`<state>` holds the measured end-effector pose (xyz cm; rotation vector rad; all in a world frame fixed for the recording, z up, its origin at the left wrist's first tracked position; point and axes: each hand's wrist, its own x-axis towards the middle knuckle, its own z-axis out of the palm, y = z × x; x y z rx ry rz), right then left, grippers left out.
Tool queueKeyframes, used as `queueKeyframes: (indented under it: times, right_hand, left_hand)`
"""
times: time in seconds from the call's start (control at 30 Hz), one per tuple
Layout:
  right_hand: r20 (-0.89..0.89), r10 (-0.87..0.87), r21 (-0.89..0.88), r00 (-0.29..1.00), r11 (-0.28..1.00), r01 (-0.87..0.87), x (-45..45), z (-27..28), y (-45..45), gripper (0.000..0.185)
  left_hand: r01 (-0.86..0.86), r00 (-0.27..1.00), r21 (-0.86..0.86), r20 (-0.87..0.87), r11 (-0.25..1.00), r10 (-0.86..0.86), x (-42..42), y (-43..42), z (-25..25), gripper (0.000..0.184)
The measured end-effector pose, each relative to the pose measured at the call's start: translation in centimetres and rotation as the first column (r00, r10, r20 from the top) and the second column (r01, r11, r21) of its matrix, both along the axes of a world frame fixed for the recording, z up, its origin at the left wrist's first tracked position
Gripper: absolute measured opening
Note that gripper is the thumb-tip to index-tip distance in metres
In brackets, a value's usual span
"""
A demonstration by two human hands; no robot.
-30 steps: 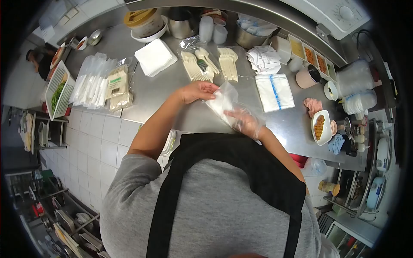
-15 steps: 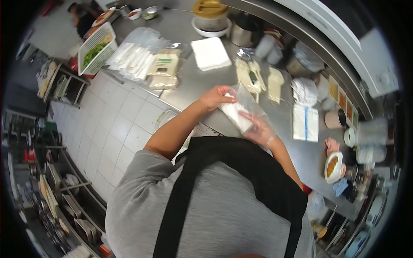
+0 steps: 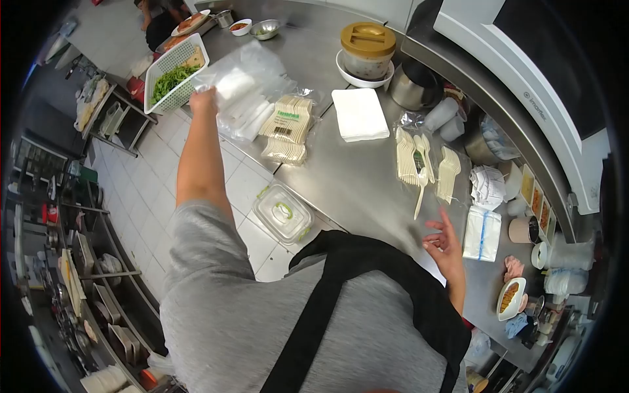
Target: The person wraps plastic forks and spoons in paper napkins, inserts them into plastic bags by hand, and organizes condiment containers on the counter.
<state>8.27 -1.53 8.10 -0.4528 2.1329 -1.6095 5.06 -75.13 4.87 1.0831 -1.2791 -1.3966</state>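
My left hand (image 3: 204,99) reaches far left over the counter, closed on the end of a clear plastic bag (image 3: 237,85) with something white inside. This bag lies over or just above a pile of similar bagged white bundles (image 3: 246,120). Beside the pile is a clear pack of pale wooden cutlery (image 3: 289,121). My right hand (image 3: 447,252) is open above the front of the counter, fingers apart and holding nothing. Near it are loose pale spoons and forks (image 3: 407,157), another small cutlery bunch (image 3: 448,171) and a white folded packet with a blue stripe (image 3: 481,234).
White napkins (image 3: 360,114) are stacked mid-counter. Behind them stands a gold-lidded tub (image 3: 367,49) in a white bowl. A white basket of greens (image 3: 175,75) is at the left end. A lidded clear container (image 3: 284,212) sits below the counter edge. Another person (image 3: 160,23) is beyond.
My left hand has swung left to the pile with the plastic bag. My right hand has let go of the bag and opened. The view has shifted, showing the lidded container more fully.
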Motion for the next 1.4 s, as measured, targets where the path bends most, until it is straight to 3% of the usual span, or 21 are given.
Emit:
queueKeyframes:
  times: [0.03,0.13,0.23,0.27,0.3,0.4,0.5,0.53,0.63,0.67,0.7,0.73,0.77,0.83,0.87,1.0,1.17,1.3,1.4]
  right_hand:
    - [0.015,-0.007,0.006,1.000,1.000,0.007,0.3,-0.2,-0.2,0.085]
    - [0.023,-0.035,0.067,0.999,0.997,0.034,1.1,-0.2,-0.2,0.078]
    - [-0.019,-0.087,0.095,0.996,0.992,0.088,1.4,-0.2,0.6,0.069]
    - [-0.037,-0.107,0.093,0.994,0.990,0.110,1.5,-0.3,0.9,0.066]
    - [-0.073,-0.116,0.121,0.991,0.985,0.124,1.6,-0.4,1.1,0.064]
    - [-0.143,-0.143,0.161,0.979,0.973,0.165,2.0,-1.1,1.8,0.057]
    - [-0.174,-0.152,0.154,0.973,0.972,0.179,2.5,-2.2,2.2,0.053]
    - [-0.198,-0.136,0.173,0.971,0.970,0.171,2.7,-2.4,2.3,0.052]
    - [-0.253,-0.116,0.189,0.961,0.968,0.166,3.7,-2.4,2.4,0.049]
    - [-0.273,-0.141,0.194,0.952,0.961,0.198,4.3,-2.1,2.6,0.048]
    - [-0.259,-0.164,0.189,0.952,0.958,0.216,4.9,-1.7,2.8,0.047]
    - [-0.207,-0.206,0.189,0.957,0.951,0.245,5.6,-1.8,3.2,0.045]
    - [-0.286,-0.181,0.232,0.941,0.939,0.252,6.4,-1.4,3.5,0.043]
    - [-0.294,-0.182,0.253,0.938,0.932,0.260,7.5,-1.6,4.6,0.045]
    - [-0.295,-0.202,0.240,0.934,0.930,0.277,8.0,-1.8,5.1,0.047]
    - [-0.319,-0.228,0.285,0.920,0.903,0.322,9.9,-1.9,6.8,0.044]
    - [-0.395,-0.311,0.286,0.865,0.853,0.437,11.3,-2.1,10.3,0.041]
    - [-0.400,-0.381,0.273,0.834,0.819,0.505,11.8,-1.2,14.8,0.041]
    - [-0.425,-0.383,0.281,0.820,0.805,0.522,12.1,-1.8,17.9,0.041]
  left_hand:
    - [-0.074,0.994,-0.015,0.078,0.997,0.075,-0.8,-1.5,-1.9,0.047]
    - [-0.298,0.938,-0.044,0.174,0.953,0.301,-1.5,3.7,-1.0,0.053]
    - [-0.363,0.875,-0.159,0.280,0.918,0.395,-1.6,7.5,0.2,0.054]
    - [-0.351,0.789,-0.358,0.385,0.865,0.479,-1.9,9.3,0.5,0.054]
    - [-0.298,0.680,-0.543,0.457,0.785,0.574,-1.9,10.9,0.5,0.053]
    - [0.243,0.625,-0.831,0.528,0.500,0.574,-1.2,13.8,0.3,0.057]
    - [0.586,0.502,-0.734,0.661,0.343,0.557,-1.5,15.2,-0.9,0.064]
    - [0.682,0.346,-0.610,0.755,0.403,0.557,-1.9,14.2,-2.2,0.068]
    - [0.689,0.208,-0.461,0.865,0.559,0.457,-2.4,13.1,-4.6,0.063]
    - [0.648,0.252,-0.495,0.857,0.579,0.450,-3.0,13.1,-4.5,0.064]
    - [0.642,0.340,-0.579,0.803,0.503,0.490,-3.3,12.4,-4.9,0.069]
    - [0.580,0.472,-0.649,0.760,0.492,0.447,-3.3,13.4,-4.0,0.072]
    - [0.516,0.643,-0.733,0.674,0.444,0.365,-3.5,13.1,-4.0,0.074]
    - [0.412,0.743,-0.839,0.535,0.355,0.403,-3.8,15.7,-1.8,0.072]
    - [0.404,0.755,-0.838,0.531,0.366,0.384,-4.1,17.0,-1.1,0.070]
    - [0.371,0.869,-0.902,0.421,0.221,0.259,-2.5,25.3,1.4,0.063]
    - [0.416,0.909,-0.907,0.416,0.063,-0.023,-0.2,35.4,-0.2,0.058]
    - [0.549,0.790,-0.833,0.545,-0.072,-0.280,2.9,45.5,-2.2,0.060]
    - [0.652,0.615,-0.739,0.646,-0.171,-0.452,5.8,53.8,-4.0,0.063]
